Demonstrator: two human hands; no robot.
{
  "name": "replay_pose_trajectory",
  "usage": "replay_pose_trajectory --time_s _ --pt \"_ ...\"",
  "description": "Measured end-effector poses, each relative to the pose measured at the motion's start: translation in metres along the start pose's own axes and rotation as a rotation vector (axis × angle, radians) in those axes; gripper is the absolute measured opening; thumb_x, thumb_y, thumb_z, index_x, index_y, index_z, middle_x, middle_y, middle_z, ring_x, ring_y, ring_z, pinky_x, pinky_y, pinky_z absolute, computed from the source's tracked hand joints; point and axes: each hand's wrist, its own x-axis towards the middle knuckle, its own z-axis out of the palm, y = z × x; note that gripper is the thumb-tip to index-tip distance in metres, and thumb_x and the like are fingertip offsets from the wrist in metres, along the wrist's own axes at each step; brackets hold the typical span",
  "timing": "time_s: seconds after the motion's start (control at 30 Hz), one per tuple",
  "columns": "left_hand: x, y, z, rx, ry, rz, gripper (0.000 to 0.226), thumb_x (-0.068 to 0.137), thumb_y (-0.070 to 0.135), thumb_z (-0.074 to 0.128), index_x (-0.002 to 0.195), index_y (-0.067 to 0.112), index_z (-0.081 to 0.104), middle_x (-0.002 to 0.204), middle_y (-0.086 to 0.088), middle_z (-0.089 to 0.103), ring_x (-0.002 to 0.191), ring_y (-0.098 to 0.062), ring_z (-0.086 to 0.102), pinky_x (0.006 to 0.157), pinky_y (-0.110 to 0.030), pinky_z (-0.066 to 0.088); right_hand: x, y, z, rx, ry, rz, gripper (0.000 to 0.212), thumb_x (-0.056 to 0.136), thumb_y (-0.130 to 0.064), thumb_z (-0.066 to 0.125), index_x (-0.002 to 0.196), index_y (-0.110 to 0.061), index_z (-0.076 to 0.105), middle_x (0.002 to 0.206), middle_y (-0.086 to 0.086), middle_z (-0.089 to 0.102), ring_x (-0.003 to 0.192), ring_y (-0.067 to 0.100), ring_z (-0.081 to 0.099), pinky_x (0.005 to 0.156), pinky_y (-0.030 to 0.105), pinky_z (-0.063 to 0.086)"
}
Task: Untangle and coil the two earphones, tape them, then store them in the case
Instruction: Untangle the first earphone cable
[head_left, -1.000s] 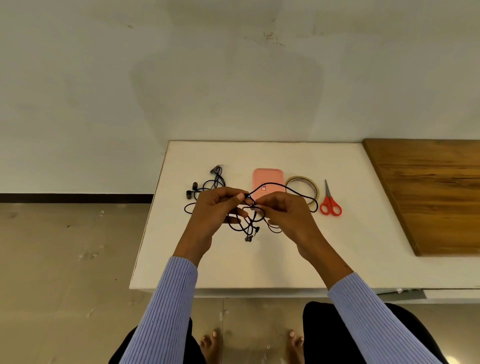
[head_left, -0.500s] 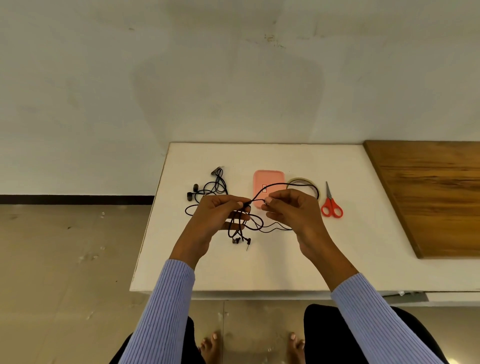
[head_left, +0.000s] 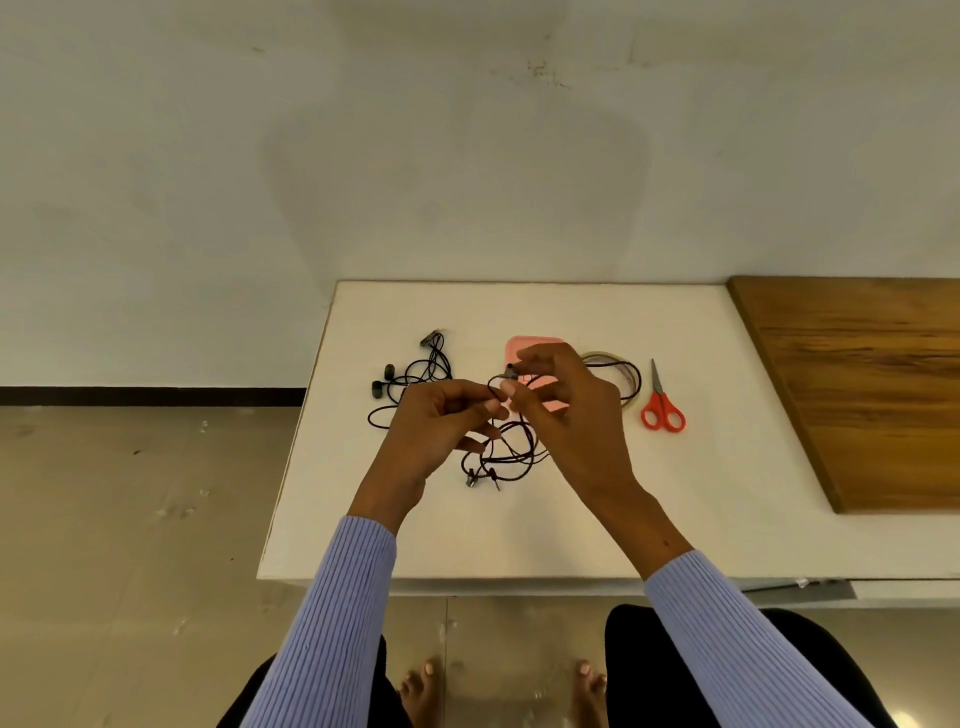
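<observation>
Black earphone cord was pinched by left hand & right hand above white table, loops hanging. 2nd earphone lay far-left, near pink case, tape roll, red scissors.

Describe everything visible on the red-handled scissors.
The red-handled scissors are small, with two glossy red loop handles that look plastic and short grey metal blades. The blades are closed and point away from the person, the handles toward them. The scissors lie flat on the white table, right of the tape roll and left of the wooden board. Neither hand touches them.
</observation>
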Motion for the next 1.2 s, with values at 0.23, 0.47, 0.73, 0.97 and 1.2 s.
replay_pose_trajectory --time_s 0.23,0.47,0.73,0.97,1.2 --pt "0.002 0.001 -0.004 -0.131 0.024 -0.017 0.014 0.089 0.002 0.057 0.096 0.005 0.069 0.081 -0.007 0.072 0.076 -0.018 0.071 0.07 -0.025 0.058 -0.004 0.018 -0.006 -0.286 -0.103 0.035 0.049 0.067 -0.042 0.079 0.11 -0.029 0.059 0.102 -0.014 0.057 0.075 0.004 0.059 0.065 0.022 0.05" --pt "0.002 0.007 -0.003 -0.403 -0.005 -0.099 0.018 0.092 0.001 0.05 0.091 0.009 0.066 0.068 0.001 0.069 0.067 -0.013 0.068 0.063 -0.024 0.057 -0.001 0.027 -0.006 -0.471 -0.285 0.086 0.02 0.081 -0.023 0.069 0.101 -0.024 0.069 0.097 -0.007 0.068 0.068 0.004 0.053 0.072 0.025 0.048" --pt "0.006 0.003 -0.021 -0.358 0.305 -0.043 0.015 0.092 0.014 0.054 0.094 0.009 0.069 0.063 0.003 0.062 0.063 -0.015 0.061 0.051 -0.018 0.049 0.007 0.018 -0.033 0.154 -0.162 0.427 0.009 0.086 -0.012 0.065 0.093 -0.007 0.068 0.075 0.009 0.069 0.055 0.01 0.063 0.052 0.022 0.055" --pt "0.004 -0.004 -0.015 0.056 0.21 0.038 0.015 0.087 0.027 0.063 0.097 0.018 0.07 0.088 -0.002 0.072 0.077 -0.013 0.066 0.058 -0.018 0.051 0.007 0.008 -0.033 0.198 -0.153 0.429 0.012 0.09 -0.025 0.059 0.091 -0.017 0.069 0.068 0.001 0.062 0.053 0.006 0.053 0.051 0.02 0.046" --pt "0.001 -0.002 -0.003 0.216 -0.069 0.077 0.018 0.075 0.024 0.075 0.094 0.023 0.073 0.077 0.006 0.072 0.066 -0.001 0.062 0.055 -0.01 0.044 0.007 0.002 -0.02 0.313 -0.104 0.402 0.017 0.091 -0.025 0.059 0.079 -0.029 0.071 0.057 -0.004 0.054 0.047 0.004 0.043 0.045 0.016 0.038"
